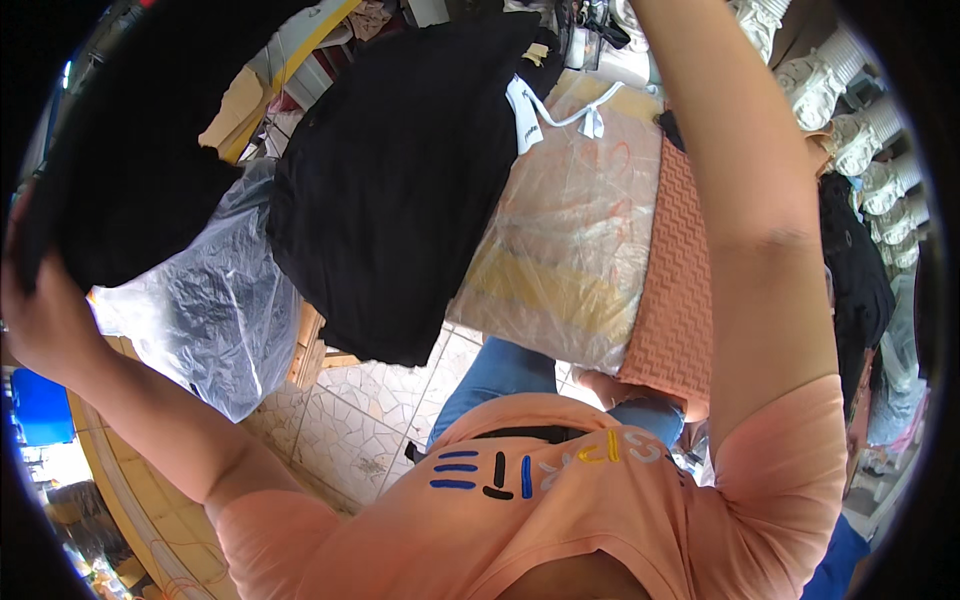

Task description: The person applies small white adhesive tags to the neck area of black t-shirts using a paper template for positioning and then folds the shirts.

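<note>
My left hand (pixel 52 318) is raised at the far left, its fingers closed on a piece of black clothing (pixel 130 150) that is blurred and hangs up toward the top edge. My right forearm (pixel 755 180) reaches up past the top edge, so that hand is out of sight. Between my arms a black garment (pixel 395 185) lies spread, its lower end drooping over the floor. A white tag (pixel 523 115) with a white cord rests at its right edge. Beside it is a parcel (pixel 570 240) wrapped in clear plastic with yellowish tape bands.
A coral textured cloth (pixel 675 270) lies right of the parcel. Clear plastic sheeting (pixel 225 300) hangs at left, near a blue container (pixel 42 408). White ornate pieces (pixel 850 130) line the right side, above dark clothing (pixel 858 280). Tiled floor (pixel 365 420) shows below.
</note>
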Demonstrator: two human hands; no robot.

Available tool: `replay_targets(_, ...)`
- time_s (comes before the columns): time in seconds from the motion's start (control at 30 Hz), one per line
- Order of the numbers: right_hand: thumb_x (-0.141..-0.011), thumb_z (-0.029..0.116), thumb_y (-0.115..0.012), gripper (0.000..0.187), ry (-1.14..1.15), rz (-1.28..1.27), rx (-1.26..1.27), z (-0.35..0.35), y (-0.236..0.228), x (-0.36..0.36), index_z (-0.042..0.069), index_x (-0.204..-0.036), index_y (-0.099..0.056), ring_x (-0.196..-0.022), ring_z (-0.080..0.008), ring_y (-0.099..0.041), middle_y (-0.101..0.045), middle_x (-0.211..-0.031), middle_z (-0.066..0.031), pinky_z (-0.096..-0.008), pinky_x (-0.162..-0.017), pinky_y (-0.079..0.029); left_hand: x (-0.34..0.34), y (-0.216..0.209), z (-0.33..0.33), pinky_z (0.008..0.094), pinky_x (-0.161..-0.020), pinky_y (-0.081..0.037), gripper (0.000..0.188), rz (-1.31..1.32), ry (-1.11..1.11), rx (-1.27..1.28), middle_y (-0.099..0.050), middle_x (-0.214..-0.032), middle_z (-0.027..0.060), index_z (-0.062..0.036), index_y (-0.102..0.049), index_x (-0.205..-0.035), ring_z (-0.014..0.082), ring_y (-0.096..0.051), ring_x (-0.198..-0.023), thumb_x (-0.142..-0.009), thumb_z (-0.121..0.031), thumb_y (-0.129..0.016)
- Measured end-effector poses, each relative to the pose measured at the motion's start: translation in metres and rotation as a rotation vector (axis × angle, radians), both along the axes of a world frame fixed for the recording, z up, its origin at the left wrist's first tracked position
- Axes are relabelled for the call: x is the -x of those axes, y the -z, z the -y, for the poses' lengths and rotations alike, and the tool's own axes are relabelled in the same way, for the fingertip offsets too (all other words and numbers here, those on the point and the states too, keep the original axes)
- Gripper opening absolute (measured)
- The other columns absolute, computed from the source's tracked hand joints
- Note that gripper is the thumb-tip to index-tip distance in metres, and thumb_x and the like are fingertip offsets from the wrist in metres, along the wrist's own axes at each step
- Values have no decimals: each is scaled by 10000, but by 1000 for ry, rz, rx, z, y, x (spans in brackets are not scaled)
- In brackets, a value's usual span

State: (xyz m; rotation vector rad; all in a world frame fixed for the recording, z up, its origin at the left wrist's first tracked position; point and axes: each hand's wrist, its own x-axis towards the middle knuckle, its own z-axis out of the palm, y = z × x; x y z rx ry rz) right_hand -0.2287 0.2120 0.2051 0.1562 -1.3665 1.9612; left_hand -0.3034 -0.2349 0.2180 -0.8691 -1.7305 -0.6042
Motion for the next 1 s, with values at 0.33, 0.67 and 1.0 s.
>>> replay_targets(0.33, -889, 54, -608, 642, 193, 597, 133, -46, 241, 79, 118, -1457, -316, -903, -143, -627, -642, -1060, -53, -314, -784, -514, -59, 210, -52, 340, -774, -526, 302, 793, 381, 540, -672, -933, 129, -7, -665, -929, 281, -663, -871, -640, 56, -725)
replay_targets(0.67, -882, 85, -594, 491, 575, 769, -481, -80, 264, 33, 88, -1358, -471, -795, -144, -651, -663, -942, -93, -309, -621, -542, -75, 193, -69, 340, -742, -509, 233, 803, 431, 634, -671, -908, 126, 1, -682, -928, 294, -643, -824, -709, -37, -751)
replay_targets(1.0, -814, 145, -676, 278, 194, 934, -763, 41, 248, -254, 31, -1067, -666, -897, -261, -645, -674, -990, -141, -353, -813, -501, -161, 225, -122, 363, -775, -484, 222, 771, 967, 786, -662, -954, 85, -70, -690, -979, 276, -612, -883, -759, -80, -722)
